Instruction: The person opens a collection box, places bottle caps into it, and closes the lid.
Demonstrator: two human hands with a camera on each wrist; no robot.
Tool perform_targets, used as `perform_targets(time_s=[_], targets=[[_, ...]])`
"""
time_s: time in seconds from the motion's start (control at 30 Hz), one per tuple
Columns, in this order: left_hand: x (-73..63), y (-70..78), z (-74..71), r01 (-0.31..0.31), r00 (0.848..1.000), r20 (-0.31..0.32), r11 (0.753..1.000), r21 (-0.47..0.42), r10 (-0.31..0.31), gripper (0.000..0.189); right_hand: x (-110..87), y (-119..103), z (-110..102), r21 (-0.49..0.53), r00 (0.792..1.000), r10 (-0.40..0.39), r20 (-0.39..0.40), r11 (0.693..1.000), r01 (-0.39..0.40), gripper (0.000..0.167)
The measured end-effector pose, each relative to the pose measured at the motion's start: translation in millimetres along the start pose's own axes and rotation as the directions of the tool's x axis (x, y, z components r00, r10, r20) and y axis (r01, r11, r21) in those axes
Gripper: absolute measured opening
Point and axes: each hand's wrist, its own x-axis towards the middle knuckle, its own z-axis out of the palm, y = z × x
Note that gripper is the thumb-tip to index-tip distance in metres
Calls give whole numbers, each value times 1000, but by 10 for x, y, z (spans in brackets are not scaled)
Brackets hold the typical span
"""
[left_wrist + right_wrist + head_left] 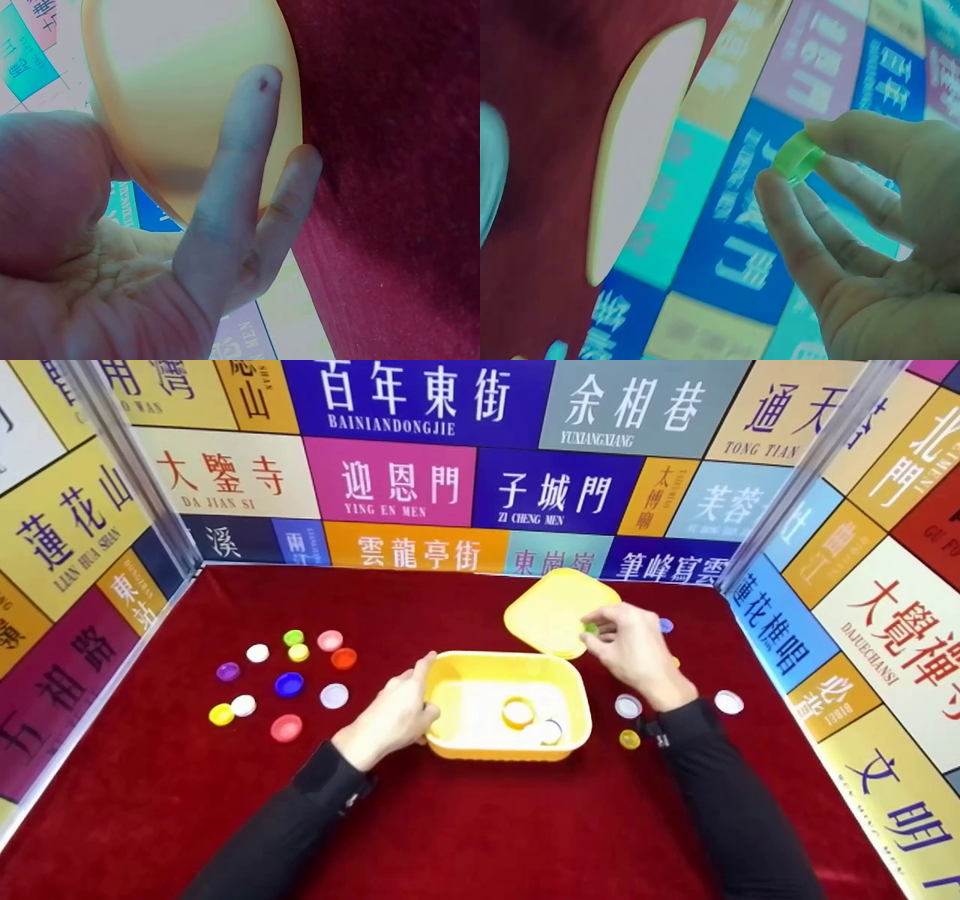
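Observation:
My left hand (397,705) holds the left end of a yellow plastic box (502,752); in the left wrist view two fingers lie along the outside of the box (187,112). Inside the box are an orange bottle cap (506,714) and a whitish cap (551,731). Between thumb and fingertips, my right hand (634,649) pinches a green bottle cap (799,156). It is raised clear of the cloth in the right wrist view. In the head view this hand is over the right edge of a yellow lid (555,611), which lies behind the box.
Left of the box several loose caps are scattered on the red cloth (465,825), among them a dark blue cap (289,685). Around my right forearm lie a clear cap (628,706), a yellow cap (629,739) and a white cap (728,702). Printed panels (397,484) border the table.

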Motion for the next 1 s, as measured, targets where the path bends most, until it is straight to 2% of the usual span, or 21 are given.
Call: perform_targets(time_s=[0.13,0.27,0.37,0.5,0.63,0.77,1.0], targets=[[-7,-5,1,-7,1000,0,1000,1,7,92,-63,-231,115,15,992,-129,5,991,129,22],[-10,-9,-2,-13,1000,-1,1000,5,13,91,-119,-378,227,27,973,-214,86,977,212,19],[-13,-6,-5,-7,1000,-1,1000,5,7,91,-154,-459,296,21,950,-249,189,968,249,18],[-13,0,-8,1,1000,-4,1000,3,-1,91,-186,-530,373,10,906,-273,323,958,285,20],[-12,15,-15,11,1000,0,1000,-2,-11,93,-198,-562,423,5,875,-281,395,953,303,21],[-14,22,-11,18,1000,3,1000,-8,-18,95,-201,-574,441,0,868,-285,406,950,312,22],[-16,27,-8,9,1000,1,1000,-4,-9,93,-206,-569,441,-10,872,-279,401,951,309,23]])
